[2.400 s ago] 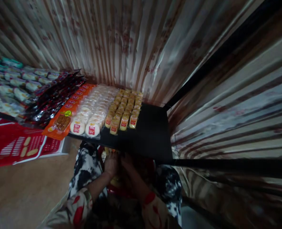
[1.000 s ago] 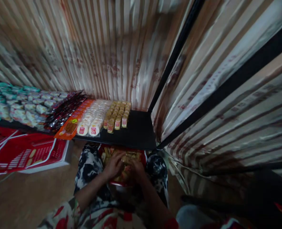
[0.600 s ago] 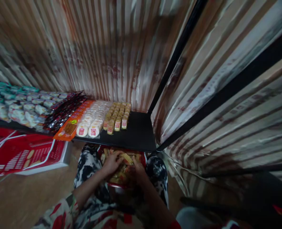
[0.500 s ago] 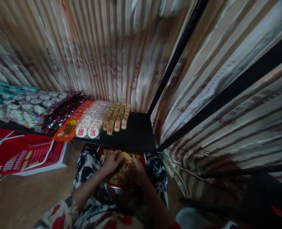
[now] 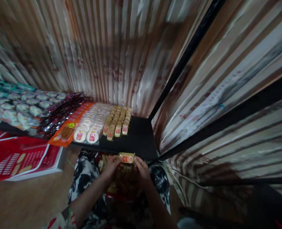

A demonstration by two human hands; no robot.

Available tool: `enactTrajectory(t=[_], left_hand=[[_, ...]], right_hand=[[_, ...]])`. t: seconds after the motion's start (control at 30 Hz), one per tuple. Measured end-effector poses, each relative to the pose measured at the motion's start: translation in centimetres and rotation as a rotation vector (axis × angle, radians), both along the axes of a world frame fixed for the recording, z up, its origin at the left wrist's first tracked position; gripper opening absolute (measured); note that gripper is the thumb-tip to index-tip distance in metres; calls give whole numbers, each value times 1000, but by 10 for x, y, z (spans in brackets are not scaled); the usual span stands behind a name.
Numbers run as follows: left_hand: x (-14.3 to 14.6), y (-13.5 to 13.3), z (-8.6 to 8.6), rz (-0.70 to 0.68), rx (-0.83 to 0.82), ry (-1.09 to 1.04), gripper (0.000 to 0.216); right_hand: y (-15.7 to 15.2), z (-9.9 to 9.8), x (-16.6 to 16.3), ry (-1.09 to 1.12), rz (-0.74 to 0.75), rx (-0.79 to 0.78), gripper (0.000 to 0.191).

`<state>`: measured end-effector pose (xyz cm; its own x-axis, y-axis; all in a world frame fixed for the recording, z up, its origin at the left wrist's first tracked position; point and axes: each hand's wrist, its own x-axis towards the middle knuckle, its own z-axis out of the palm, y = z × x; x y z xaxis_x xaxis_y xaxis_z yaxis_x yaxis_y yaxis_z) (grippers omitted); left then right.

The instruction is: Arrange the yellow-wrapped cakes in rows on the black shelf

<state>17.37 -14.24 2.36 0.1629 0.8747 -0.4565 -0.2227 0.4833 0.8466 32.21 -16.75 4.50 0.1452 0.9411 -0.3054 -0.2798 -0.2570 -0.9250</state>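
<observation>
Between my two hands is a small snack packet [image 5: 126, 157] in a yellow wrapper with a red label, its label side up. My left hand [image 5: 112, 165] pinches its left end, and my right hand [image 5: 141, 167] pinches the right end. Below them, between my knees, a red container [image 5: 118, 194] holds several more yellow packets, mostly in shadow. Just ahead on the black shelf [image 5: 141, 136] stand rows of similar yellow packets [image 5: 117, 122]. Left of those lie rows of round white snacks [image 5: 92, 133] in clear wrap.
Farther left on the shelf are an orange packet [image 5: 68, 128], dark shiny packets [image 5: 57, 119] and white-and-teal packets [image 5: 19, 101]. A red box [image 5: 24, 156] sits under the shelf. Black frame bars [image 5: 179, 71] and striped sheeting [image 5: 107, 57] enclose the back and right.
My hands have lifted the yellow packet up out of the red container toward the shelf edge and turned its label to face up. The view has shifted slightly.
</observation>
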Motion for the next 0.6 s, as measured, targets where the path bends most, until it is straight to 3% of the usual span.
enactTrajectory(t=[0.13, 0.2, 0.37, 0.5, 0.6], left_hand=[[11, -3, 7, 102, -54, -294, 31], [16, -1, 16, 102, 11, -238, 28], [20, 8, 30, 38, 154, 49, 15], [20, 19, 26, -9, 172, 211, 15], [22, 28, 22, 5, 95, 246, 22]], right_hand=[[14, 3, -8, 180, -64, 41, 42], [17, 0, -13, 142, -85, 37, 43], [26, -6, -25, -127, -82, 51, 35], [48, -5, -22, -423, -86, 83, 31], [73, -5, -14, -680, -64, 152, 26]])
